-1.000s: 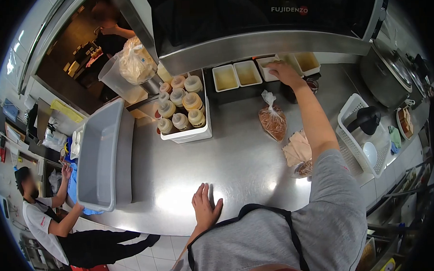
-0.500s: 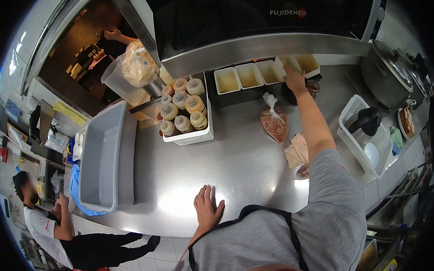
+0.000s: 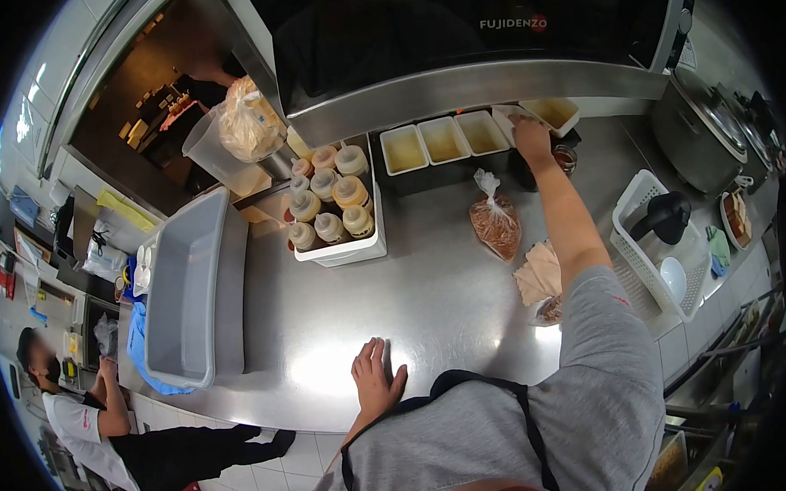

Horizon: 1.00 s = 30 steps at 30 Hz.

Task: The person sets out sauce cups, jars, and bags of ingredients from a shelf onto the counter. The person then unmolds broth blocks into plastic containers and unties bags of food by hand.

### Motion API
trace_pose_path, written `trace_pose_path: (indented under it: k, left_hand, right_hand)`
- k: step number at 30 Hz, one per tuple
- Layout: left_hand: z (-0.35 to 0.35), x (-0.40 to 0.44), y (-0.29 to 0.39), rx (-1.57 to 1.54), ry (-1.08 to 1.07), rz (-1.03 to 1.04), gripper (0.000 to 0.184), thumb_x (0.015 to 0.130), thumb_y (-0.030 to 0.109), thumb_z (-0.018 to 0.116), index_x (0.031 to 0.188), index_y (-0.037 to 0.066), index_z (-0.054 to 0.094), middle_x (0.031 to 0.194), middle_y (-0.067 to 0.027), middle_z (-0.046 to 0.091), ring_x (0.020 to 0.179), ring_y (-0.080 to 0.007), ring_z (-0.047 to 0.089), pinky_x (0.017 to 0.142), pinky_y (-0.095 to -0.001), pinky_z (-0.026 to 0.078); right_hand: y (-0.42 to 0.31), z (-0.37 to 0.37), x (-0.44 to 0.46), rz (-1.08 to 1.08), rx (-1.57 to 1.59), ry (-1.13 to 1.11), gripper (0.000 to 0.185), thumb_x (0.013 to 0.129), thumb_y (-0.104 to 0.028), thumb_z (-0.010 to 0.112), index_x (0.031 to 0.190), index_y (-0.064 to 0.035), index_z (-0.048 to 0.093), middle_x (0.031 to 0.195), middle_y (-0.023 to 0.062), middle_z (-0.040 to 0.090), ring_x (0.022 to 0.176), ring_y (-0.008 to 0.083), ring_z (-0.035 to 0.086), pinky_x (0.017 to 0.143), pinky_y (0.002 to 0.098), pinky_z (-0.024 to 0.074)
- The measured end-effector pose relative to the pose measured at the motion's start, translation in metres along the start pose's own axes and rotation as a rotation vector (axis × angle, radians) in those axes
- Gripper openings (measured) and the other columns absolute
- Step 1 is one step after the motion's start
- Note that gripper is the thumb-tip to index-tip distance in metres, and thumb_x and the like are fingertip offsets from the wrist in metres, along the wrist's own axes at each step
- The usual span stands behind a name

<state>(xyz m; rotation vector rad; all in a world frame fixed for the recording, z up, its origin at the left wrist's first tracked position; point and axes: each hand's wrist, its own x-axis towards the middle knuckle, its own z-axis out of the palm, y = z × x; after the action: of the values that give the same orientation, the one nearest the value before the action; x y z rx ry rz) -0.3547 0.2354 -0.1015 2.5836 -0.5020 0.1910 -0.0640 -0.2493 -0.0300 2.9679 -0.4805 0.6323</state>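
My left hand [image 3: 379, 378] lies flat on the steel counter [image 3: 429, 300], fingers stretched out and holding nothing. My right hand [image 3: 530, 137] reaches to the back of the counter, its fingers closed over the rim of a white rectangular container [image 3: 503, 119]. That container seems tilted, and my hand hides much of it. To its left stand several similar containers [image 3: 444, 140] with yellowish insides, and another container [image 3: 555, 114] sits to its right. Just below my right hand is a dark-red jar [image 3: 566, 158]. A tied clear bag of reddish-brown food [image 3: 496, 226] lies left of my forearm.
A white bin of squeeze bottles [image 3: 341, 249] and a deep grey tub [image 3: 196, 296] stand on the left. Beige cloth [image 3: 538, 273] lies by my right arm. A white basket [image 3: 657, 245] and large cooker [image 3: 699, 135] are at right. A co-worker [image 3: 79, 421] stands lower left.
The white container under my right hand has shifted and tipped, showing more of its pale wall. My left hand stays put. The co-worker at lower left has moved slightly.
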Motion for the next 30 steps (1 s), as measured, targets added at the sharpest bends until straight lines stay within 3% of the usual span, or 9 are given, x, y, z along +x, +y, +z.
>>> trace_pose_path:
  k: [4, 7, 9, 16, 19, 22, 25, 27, 30]
  left_hand:
    - [-0.002, 0.001, 0.001, -0.006, -0.005, -0.008, 0.066, 0.076, 0.028, 0.067, 0.130, 0.003, 0.039, 0.132, -0.0177, 0.039, 0.122, -0.0339, 0.036, 0.100, -0.0476, 0.025]
    - [0.000, 0.000, 0.000, -0.015, -0.001, -0.010, 0.064, 0.076, 0.028, 0.067, 0.129, 0.003, 0.041, 0.131, -0.0168, 0.040, 0.122, -0.0341, 0.036, 0.101, -0.0476, 0.025]
    - [0.000, 0.000, 0.000, -0.017, -0.005, -0.011, 0.063, 0.076, 0.028, 0.067, 0.128, 0.004, 0.042, 0.131, -0.0161, 0.041, 0.123, -0.0343, 0.036, 0.101, -0.0478, 0.025]
    - [0.000, 0.001, 0.001, -0.001, -0.010, -0.005, 0.059, 0.075, 0.026, 0.066, 0.126, 0.006, 0.045, 0.130, -0.0138, 0.043, 0.124, -0.0348, 0.035, 0.102, -0.0486, 0.024]
    - [0.002, 0.000, -0.001, 0.002, -0.018, -0.008, 0.058, 0.076, 0.026, 0.066, 0.126, 0.006, 0.046, 0.130, -0.0139, 0.043, 0.124, -0.0350, 0.034, 0.102, -0.0485, 0.024]
    - [0.003, 0.000, -0.001, 0.011, -0.014, 0.001, 0.057, 0.076, 0.026, 0.066, 0.125, 0.006, 0.046, 0.129, -0.0140, 0.044, 0.124, -0.0352, 0.034, 0.102, -0.0486, 0.024]
    - [0.002, 0.000, -0.001, 0.004, -0.010, 0.000, 0.057, 0.076, 0.026, 0.066, 0.125, 0.006, 0.046, 0.129, -0.0141, 0.044, 0.124, -0.0352, 0.035, 0.101, -0.0487, 0.024]
    - [0.002, 0.000, -0.001, -0.002, -0.002, -0.001, 0.056, 0.076, 0.026, 0.067, 0.124, 0.006, 0.046, 0.129, -0.0143, 0.044, 0.124, -0.0351, 0.035, 0.101, -0.0485, 0.024]
    - [0.001, 0.000, -0.001, -0.013, 0.020, -0.007, 0.056, 0.076, 0.026, 0.067, 0.124, 0.006, 0.047, 0.128, -0.0143, 0.044, 0.123, -0.0348, 0.036, 0.101, -0.0480, 0.025]
  right_hand:
    - [-0.011, -0.021, -0.017, -0.064, 0.030, 0.005, 0.039, 0.083, -0.031, 0.059, 0.119, -0.0178, 0.056, 0.121, 0.0064, 0.054, 0.114, 0.0257, 0.050, 0.098, 0.0567, 0.0315]
    - [0.012, -0.008, -0.014, 0.078, 0.060, 0.231, 0.044, 0.079, -0.038, 0.062, 0.117, -0.0159, 0.056, 0.126, 0.0057, 0.047, 0.120, 0.0248, 0.042, 0.100, 0.0640, 0.0249]
    - [0.029, -0.016, -0.015, 0.227, -0.030, -0.059, 0.041, 0.081, -0.040, 0.060, 0.117, -0.0206, 0.058, 0.128, 0.0044, 0.047, 0.125, 0.0250, 0.039, 0.099, 0.0662, 0.0233]
    - [0.083, 0.005, -0.012, 0.093, -0.140, -0.244, 0.035, 0.079, -0.038, 0.061, 0.106, -0.0160, 0.061, 0.110, 0.0065, 0.060, 0.112, 0.0281, 0.052, 0.097, 0.0644, 0.0284]
    - [0.085, -0.012, -0.013, 0.073, 0.126, 0.040, 0.031, 0.080, -0.037, 0.061, 0.103, -0.0159, 0.061, 0.101, 0.0065, 0.063, 0.104, 0.0292, 0.057, 0.096, 0.0624, 0.0311]
    - [0.075, -0.036, -0.026, 0.087, 0.140, -0.226, 0.029, 0.081, -0.037, 0.060, 0.101, -0.0156, 0.061, 0.104, 0.0073, 0.062, 0.106, 0.0290, 0.056, 0.094, 0.0624, 0.0328]
    - [0.065, -0.035, -0.035, 0.086, 0.177, 0.034, 0.030, 0.080, -0.036, 0.063, 0.104, -0.0174, 0.059, 0.102, 0.0047, 0.063, 0.106, 0.0270, 0.056, 0.098, 0.0586, 0.0309]
    - [0.058, -0.050, -0.046, -0.024, 0.378, 0.029, 0.034, 0.080, -0.034, 0.064, 0.105, -0.0122, 0.059, 0.099, 0.0093, 0.063, 0.099, 0.0289, 0.059, 0.093, 0.0511, 0.0388]
    - [0.046, -0.068, -0.088, -0.054, 0.765, -0.231, 0.038, 0.077, -0.028, 0.070, 0.105, -0.0043, 0.061, 0.099, 0.0147, 0.064, 0.093, 0.0273, 0.062, 0.082, 0.0378, 0.0471]
